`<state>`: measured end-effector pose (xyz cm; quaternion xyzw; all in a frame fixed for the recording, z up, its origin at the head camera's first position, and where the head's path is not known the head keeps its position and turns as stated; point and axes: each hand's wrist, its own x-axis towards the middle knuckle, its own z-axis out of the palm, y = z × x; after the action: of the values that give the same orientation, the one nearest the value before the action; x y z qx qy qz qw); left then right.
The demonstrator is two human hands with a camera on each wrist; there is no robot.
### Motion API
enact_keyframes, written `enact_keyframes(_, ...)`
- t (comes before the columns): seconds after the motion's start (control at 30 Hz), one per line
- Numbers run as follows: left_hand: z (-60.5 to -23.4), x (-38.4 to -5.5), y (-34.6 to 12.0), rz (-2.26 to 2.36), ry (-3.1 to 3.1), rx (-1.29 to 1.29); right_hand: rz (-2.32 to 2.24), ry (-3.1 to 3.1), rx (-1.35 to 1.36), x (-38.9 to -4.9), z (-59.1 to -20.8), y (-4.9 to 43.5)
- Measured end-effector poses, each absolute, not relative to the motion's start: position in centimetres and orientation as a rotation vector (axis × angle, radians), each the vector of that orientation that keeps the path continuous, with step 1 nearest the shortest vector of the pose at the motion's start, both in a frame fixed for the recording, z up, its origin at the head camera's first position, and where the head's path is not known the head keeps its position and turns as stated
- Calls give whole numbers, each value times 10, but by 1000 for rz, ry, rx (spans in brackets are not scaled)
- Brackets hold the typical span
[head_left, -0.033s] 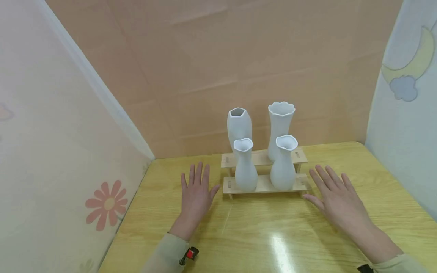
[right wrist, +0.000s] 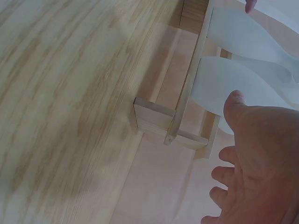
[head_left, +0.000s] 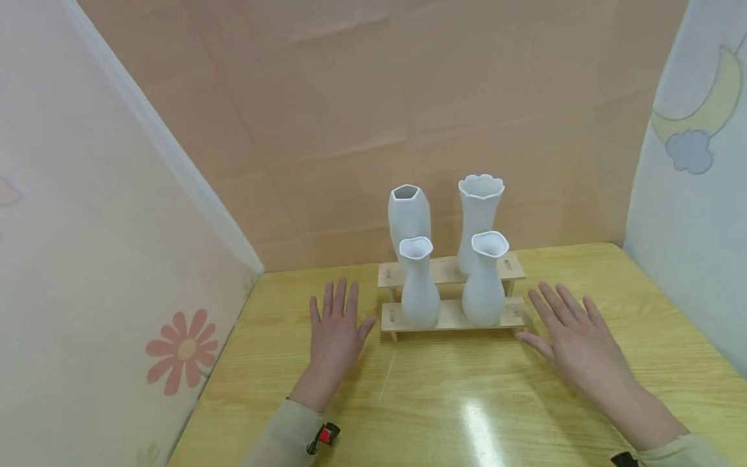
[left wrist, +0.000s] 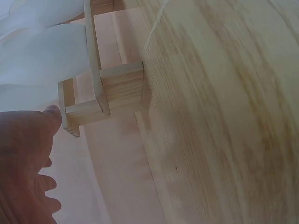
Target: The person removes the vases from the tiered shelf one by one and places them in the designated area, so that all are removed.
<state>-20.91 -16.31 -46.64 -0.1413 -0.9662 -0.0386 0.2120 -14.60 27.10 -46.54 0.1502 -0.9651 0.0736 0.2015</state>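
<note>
A two-step wooden stand [head_left: 450,316] bears white vases. On its upper step are a vase with an angular mouth [head_left: 410,217] at left and one with a scalloped rim [head_left: 481,204] at right. Two narrow-necked, round-bellied vases, a left one [head_left: 420,301] and a right one [head_left: 484,301], stand upright on the lower step. My left hand [head_left: 334,337] is left of the stand, palm down, fingers straight, holding nothing. To the right, my right hand [head_left: 586,350] is spread likewise, thumb toward the stand. Both wrist views show the stand's end beyond the thumb; neither hand grips a vase.
The wood-grain table [head_left: 432,402] extends in front of the stand. A tan backdrop [head_left: 327,130] rises behind it. Pale panels flank the table, a left one with a pink flower [head_left: 182,350] and a right one with a yellow moon [head_left: 714,104].
</note>
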Motion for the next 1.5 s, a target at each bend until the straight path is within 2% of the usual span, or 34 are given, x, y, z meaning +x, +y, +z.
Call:
enact_keyframes(0.83,-449,-202,-142,-180,-2664,-414,268,-2659,450,-154,-463,273)
enact_keyframes(1.5,-426,-205,-112,-419,-2618,-429,555,-2628,435,-163,-476,275)
